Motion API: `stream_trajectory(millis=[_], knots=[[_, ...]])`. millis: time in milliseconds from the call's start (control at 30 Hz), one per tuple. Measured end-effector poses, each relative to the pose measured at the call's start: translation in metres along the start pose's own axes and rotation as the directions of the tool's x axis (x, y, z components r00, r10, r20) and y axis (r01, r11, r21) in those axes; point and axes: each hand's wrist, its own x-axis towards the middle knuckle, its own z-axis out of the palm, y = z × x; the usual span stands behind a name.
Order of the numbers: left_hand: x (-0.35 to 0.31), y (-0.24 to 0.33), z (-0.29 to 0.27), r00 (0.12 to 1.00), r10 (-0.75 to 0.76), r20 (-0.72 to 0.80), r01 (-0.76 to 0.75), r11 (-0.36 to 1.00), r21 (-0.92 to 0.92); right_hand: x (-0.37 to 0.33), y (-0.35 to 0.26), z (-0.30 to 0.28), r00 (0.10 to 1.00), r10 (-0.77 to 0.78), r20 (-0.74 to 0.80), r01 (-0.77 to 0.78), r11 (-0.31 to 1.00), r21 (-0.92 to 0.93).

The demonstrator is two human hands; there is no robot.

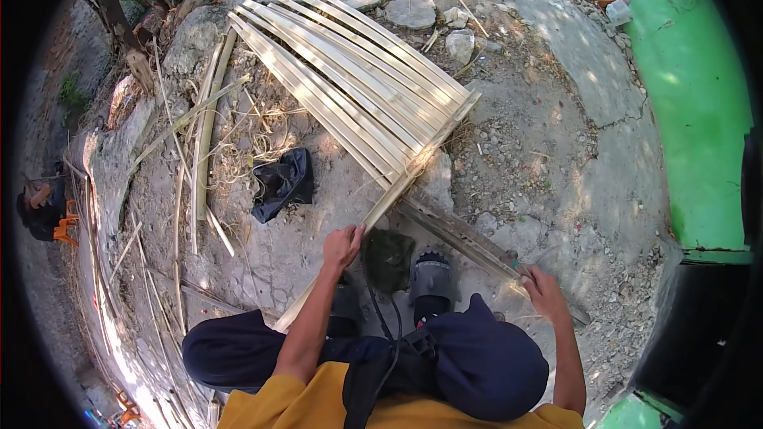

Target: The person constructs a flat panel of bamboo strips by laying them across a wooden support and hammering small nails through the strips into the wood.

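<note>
My left hand [343, 246] is closed round a long pale bamboo strip [383, 205]. The strip runs up to the right across the near ends of several split bamboo slats [350, 63], which fan out over the ground. Lower down, it passes beside my left forearm. At the right, my right hand [545, 295] is closed beside a weathered wooden beam [453, 232]. A small green-tipped piece [517, 264] shows at its fingers; what the hand holds is too small to make out.
A black plastic bag [284, 183] lies left of the slats, near bamboo shavings [253, 115] and loose poles [208, 143]. Between my shoes is a dark cloth-like item [387, 260]. Rocks [411, 12] lie beyond, and a green surface [691, 95] at right. Someone [44, 206] is at far left.
</note>
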Motion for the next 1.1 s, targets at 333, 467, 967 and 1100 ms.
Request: stream_trajectory(millis=[333,467,967,1100], knots=[[0.060,0.045,0.020,0.990,-0.100,-0.104,0.082,0.983,-0.165,0.158,-0.157,0.097,0.758,-0.450,-0.473,0.564,0.816,0.128],[0.057,0.044,0.032,0.996,-0.073,-0.051,0.067,0.991,-0.116,0.194,-0.165,0.117,0.732,-0.551,-0.401,0.618,0.785,0.051],[0.058,0.049,0.035,0.992,-0.119,-0.042,0.116,0.991,-0.067,0.197,-0.172,0.118,0.808,-0.461,-0.367,0.554,0.806,0.209],[0.057,0.047,0.033,0.991,-0.125,-0.038,0.123,0.990,-0.064,0.191,-0.187,0.108,0.822,-0.441,-0.361,0.540,0.805,0.247]])
